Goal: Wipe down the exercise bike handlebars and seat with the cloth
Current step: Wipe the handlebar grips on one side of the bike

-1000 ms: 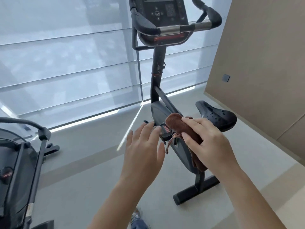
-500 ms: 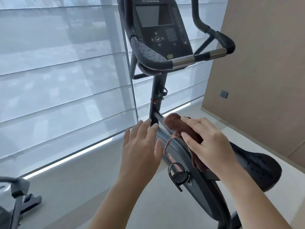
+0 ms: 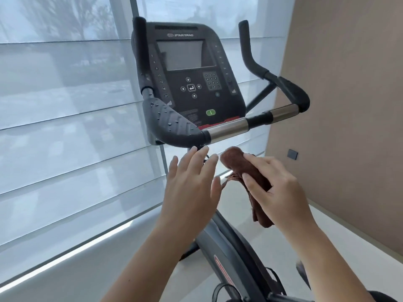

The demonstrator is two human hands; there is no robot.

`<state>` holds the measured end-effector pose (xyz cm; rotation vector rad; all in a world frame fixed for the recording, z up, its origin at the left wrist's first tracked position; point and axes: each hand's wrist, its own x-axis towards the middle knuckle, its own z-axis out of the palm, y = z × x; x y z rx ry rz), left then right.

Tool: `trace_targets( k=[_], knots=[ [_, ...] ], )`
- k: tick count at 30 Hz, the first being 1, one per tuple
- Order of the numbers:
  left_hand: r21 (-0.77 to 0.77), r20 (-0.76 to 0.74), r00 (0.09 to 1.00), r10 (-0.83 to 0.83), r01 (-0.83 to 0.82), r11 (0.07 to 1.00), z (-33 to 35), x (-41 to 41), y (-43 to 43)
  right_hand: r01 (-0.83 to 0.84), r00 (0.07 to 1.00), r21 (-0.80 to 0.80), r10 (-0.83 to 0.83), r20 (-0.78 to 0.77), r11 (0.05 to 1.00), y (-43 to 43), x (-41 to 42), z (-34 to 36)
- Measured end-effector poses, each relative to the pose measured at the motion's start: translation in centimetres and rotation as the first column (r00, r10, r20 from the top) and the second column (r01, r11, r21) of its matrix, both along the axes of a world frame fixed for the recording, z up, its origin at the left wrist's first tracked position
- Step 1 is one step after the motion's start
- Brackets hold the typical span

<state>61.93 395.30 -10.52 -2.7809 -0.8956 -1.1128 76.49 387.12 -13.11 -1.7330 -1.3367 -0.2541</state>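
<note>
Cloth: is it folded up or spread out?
Folded up. The right hand grips the cloth as a thick bundle, with one end hanging down.

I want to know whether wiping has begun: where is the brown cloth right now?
In the head view the brown cloth is right of centre, gripped in the right hand, just below the handlebar and not touching it, beside the left hand.
</note>
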Motion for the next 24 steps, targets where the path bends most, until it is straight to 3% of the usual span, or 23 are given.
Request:
trace_targets(
  k=[11,17,20,24],
  knots=[
    [0.102,0.037,0.993,0.108,-0.111,0.989,2.8,7.8,6.5,0.031,0.983,0.143,-0.056,0.176,0.989,10.2,10.4,6.4],
    [0.121,-0.005,0.99,0.143,-0.141,0.983,2.6,8.3,8.3,0.146,0.938,-0.079,-0.113,0.328,0.986,14.8,11.1,5.0],
    [0.13,-0.006,0.99,0.144,-0.142,0.981,2.2,8.6,9.0,0.209,0.918,-0.108,-0.157,0.364,0.972,15.3,10.9,4.1],
    [0.129,-0.007,0.991,0.133,-0.131,0.983,1.5,8.3,9.7,0.076,0.912,-0.213,0.018,0.41,0.974,15.4,12.2,4.8]
  ],
)
